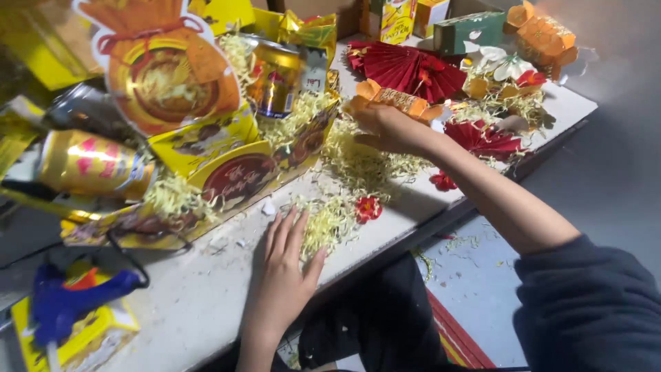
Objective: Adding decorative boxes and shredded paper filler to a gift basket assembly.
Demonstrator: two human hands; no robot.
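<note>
My left hand lies flat on the white table, fingers spread, fingertips touching a heap of pale yellow shredded paper. My right hand reaches further across and rests on more shredded paper, its fingers against an orange candy-shaped ornament. A small red paper flower lies by the shreds between both hands. Whether the right hand grips the ornament is unclear.
A yellow gift tray holds gold cans and shredded paper. Red paper fans, orange ornaments, white flowers and a green box crowd the far right. A blue glue gun lies on a yellow box at near left.
</note>
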